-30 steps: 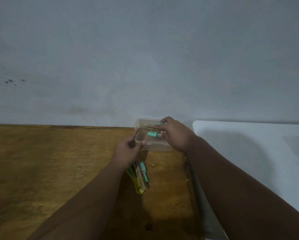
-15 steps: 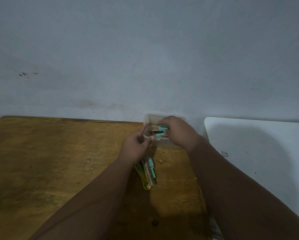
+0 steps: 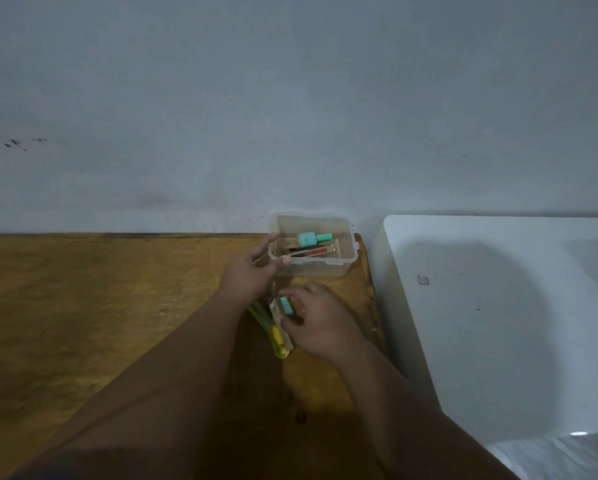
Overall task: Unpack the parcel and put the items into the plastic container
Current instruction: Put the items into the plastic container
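Observation:
A clear plastic container [image 3: 346, 237] stands at the back of the wooden table against the wall. Inside it lie a teal bottle [image 3: 312, 238] and a red-and-tan card [image 3: 313, 252]. My left hand [image 3: 249, 275] holds the container's near left corner, thumb on the rim. In front of it lies the parcel, a clear yellow-edged packet [image 3: 278, 336] with another teal item [image 3: 286, 304] on top. My right hand [image 3: 320, 320] is down on the packet, fingers curled around the teal item.
The wooden table [image 3: 83, 306] stretches out to the left. A white surface [image 3: 498, 306] adjoins it on the right, a little higher. A grey wall rises right behind the container.
My right hand has left the container, where the teal bottle now lies, and has come back toward me onto the packet. My left hand stays on the container.

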